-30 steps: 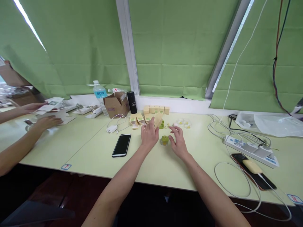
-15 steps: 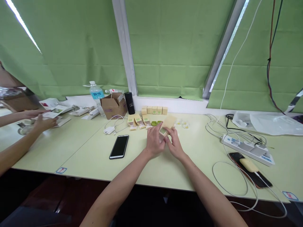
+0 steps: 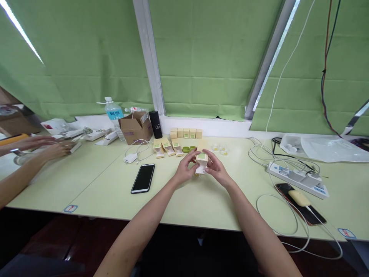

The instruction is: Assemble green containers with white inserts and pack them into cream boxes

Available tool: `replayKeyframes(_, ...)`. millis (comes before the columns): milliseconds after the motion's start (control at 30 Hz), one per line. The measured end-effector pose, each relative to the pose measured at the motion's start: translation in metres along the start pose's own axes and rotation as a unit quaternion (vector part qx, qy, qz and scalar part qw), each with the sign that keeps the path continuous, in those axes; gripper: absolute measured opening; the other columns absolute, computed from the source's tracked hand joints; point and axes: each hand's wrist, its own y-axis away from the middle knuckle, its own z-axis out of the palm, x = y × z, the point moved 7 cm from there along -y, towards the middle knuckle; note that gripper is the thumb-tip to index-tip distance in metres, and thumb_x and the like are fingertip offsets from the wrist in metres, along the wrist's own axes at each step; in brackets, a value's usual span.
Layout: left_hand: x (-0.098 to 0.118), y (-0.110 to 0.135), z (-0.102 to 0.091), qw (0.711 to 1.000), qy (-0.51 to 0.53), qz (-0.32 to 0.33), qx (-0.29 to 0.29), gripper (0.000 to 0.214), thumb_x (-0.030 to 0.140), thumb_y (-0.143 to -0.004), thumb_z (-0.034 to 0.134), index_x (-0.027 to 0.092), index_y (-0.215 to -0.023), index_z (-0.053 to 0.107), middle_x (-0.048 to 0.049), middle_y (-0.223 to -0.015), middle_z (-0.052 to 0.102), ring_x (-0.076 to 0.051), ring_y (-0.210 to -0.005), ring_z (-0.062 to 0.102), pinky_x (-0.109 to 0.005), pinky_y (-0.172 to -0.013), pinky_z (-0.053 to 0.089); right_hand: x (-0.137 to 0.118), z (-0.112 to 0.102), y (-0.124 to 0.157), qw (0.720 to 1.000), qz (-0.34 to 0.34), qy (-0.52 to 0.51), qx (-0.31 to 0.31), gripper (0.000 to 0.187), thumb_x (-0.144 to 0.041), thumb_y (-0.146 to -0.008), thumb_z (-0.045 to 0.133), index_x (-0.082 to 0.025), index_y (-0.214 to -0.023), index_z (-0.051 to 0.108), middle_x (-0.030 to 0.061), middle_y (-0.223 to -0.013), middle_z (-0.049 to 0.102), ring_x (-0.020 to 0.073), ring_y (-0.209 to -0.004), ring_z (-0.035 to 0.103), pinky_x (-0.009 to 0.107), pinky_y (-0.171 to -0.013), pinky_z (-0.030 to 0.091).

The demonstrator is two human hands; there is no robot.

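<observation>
My left hand and my right hand both grip a small tan carton with a green label, held just above the pale green table. The carton stands on end between my fingers, its white inside showing. Behind it lie three flat unfolded cartons, two small green jars and a row of several folded tan boxes by the window ledge.
A black phone lies left of my hands, near a white charger and cable. A brown cardboard box, water bottle and black cylinder stand behind. A power strip and cables lie right. Another person's hands work at far left.
My left hand picked a flat carton from the table. Both hands brought it together and raised it upright, over the spot where a green jar sat.
</observation>
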Motion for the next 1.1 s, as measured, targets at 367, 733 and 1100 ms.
replayKeyframes(367, -0.004, 0.002, -0.006, 0.993, -0.104, 0.012, 0.055, 0.041, 0.028, -0.095, 0.06, 0.03, -0.136, 0.063, -0.0107, -0.153, 0.052, -0.022, -0.113, 0.067, -0.043, -0.106, 0.051, 0.008, -0.001, -0.002, 0.999, -0.018, -0.014, 0.026, 0.062, -0.047, -0.091, 0.067, -0.031, -0.147, 0.045, 0.0088, -0.12, 0.062, 0.0187, -0.092, 0.064, 0.035, -0.081, 0.055)
replayKeyframes(733, -0.004, 0.002, -0.004, 0.989, -0.131, 0.045, 0.055, 0.042, 0.023, -0.096, 0.059, 0.032, -0.136, 0.064, -0.0062, -0.15, 0.056, -0.025, -0.137, 0.055, -0.045, -0.109, 0.051, 0.016, -0.002, -0.005, 0.996, -0.051, -0.049, 0.054, 0.056, -0.046, -0.089, 0.071, -0.032, -0.139, 0.049, 0.0071, -0.116, 0.068, 0.0225, -0.099, 0.066, 0.038, -0.085, 0.056)
replayKeyframes(1100, 0.002, 0.006, -0.003, 0.983, -0.155, 0.074, 0.065, 0.041, 0.02, -0.097, 0.055, 0.031, -0.136, 0.063, -0.0075, -0.149, 0.056, -0.023, -0.128, 0.062, -0.045, -0.106, 0.054, 0.022, 0.0, -0.004, 0.992, -0.052, -0.045, 0.102, 0.047, -0.044, -0.091, 0.068, -0.032, -0.133, 0.051, 0.0059, -0.114, 0.068, 0.02, -0.089, 0.067, 0.036, -0.079, 0.057)
